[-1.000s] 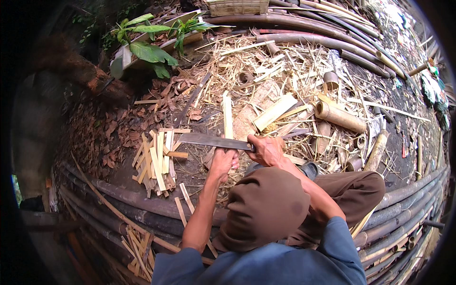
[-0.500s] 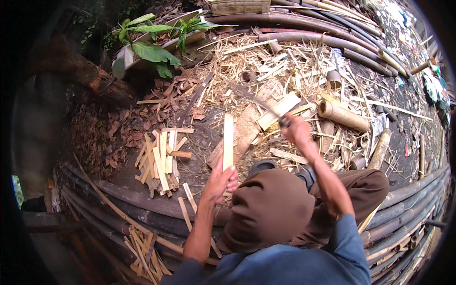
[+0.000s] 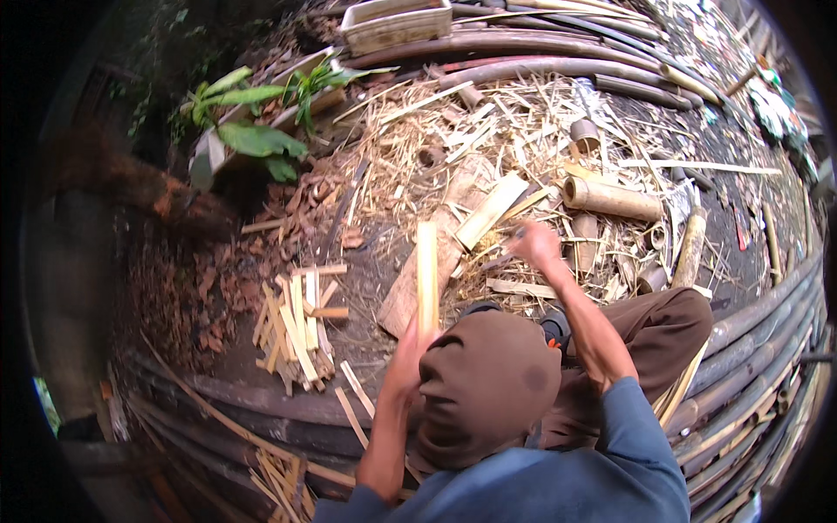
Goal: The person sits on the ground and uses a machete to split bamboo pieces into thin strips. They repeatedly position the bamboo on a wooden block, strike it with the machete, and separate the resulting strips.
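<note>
My left hand (image 3: 403, 362) is closed around the lower end of a pale, flat bamboo strip (image 3: 427, 275), which stands up from it beside my knee. My right hand (image 3: 536, 246) grips the handle of a long-bladed knife (image 3: 497, 261); the blade looks thin and dark, and part of it is lost in blur and litter. Just beyond the knife, a wider split bamboo piece (image 3: 491, 211) lies across a worn wooden block (image 3: 410, 292). To the left of my left hand is a heap of short bamboo strips (image 3: 303, 322).
Shavings (image 3: 392, 166) cover the ground ahead. A cut bamboo tube (image 3: 613, 199) lies to the right. Long bamboo poles (image 3: 514, 65) run along the back, with more poles (image 3: 758, 349) at the near right. A leafy plant (image 3: 257, 135) and a pale box (image 3: 397, 26) stand at the back left.
My right hand has come slightly down and left, and the knife's blade has swung from pointing far ahead to lower, nearer the block. The strip in my left hand is a little lower. The view has shifted.
</note>
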A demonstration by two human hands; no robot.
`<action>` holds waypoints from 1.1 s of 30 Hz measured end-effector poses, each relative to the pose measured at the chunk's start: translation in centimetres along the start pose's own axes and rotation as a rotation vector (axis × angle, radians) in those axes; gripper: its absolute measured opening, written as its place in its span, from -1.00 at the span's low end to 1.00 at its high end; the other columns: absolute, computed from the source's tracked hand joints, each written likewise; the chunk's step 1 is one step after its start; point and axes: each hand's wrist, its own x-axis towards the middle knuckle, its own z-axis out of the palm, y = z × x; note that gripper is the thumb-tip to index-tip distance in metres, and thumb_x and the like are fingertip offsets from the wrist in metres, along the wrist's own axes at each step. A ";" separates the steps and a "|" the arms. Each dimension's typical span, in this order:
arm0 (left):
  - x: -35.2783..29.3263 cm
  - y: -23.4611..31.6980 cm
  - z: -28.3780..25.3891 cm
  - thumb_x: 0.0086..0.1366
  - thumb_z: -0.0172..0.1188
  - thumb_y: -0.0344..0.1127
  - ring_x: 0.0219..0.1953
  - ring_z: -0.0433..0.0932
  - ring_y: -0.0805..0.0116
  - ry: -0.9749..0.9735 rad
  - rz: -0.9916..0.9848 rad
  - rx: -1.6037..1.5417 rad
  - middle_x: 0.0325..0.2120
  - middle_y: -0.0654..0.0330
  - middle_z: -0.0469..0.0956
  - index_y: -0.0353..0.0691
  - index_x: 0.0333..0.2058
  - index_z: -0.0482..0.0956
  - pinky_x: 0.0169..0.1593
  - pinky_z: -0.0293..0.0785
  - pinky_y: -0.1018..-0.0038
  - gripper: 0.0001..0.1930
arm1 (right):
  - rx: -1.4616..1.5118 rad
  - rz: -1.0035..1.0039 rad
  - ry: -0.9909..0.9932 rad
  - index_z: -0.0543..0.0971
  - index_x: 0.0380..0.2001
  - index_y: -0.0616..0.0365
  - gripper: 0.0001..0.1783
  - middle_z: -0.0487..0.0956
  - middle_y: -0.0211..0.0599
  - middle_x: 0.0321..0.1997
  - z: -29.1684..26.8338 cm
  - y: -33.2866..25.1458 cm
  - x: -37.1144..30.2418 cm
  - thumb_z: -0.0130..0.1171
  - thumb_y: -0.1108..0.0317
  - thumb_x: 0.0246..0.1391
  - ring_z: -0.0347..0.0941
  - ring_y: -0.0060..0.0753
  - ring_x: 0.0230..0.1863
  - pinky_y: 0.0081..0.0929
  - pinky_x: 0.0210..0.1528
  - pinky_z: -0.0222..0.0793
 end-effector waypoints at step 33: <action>19.8 -3.0 -1.6 0.23 0.24 -0.33 -0.53 0.35 0.51 0.155 0.469 0.632 -0.55 0.27 0.42 -0.23 -0.20 0.49 -0.42 0.35 0.48 -0.80 | 1.134 0.345 -0.533 0.20 0.38 -0.17 -0.46 0.18 -0.61 -0.67 -3.1 -11.0 -8.0 -0.28 0.00 0.41 0.10 -0.72 -0.67 -0.62 -0.65 0.07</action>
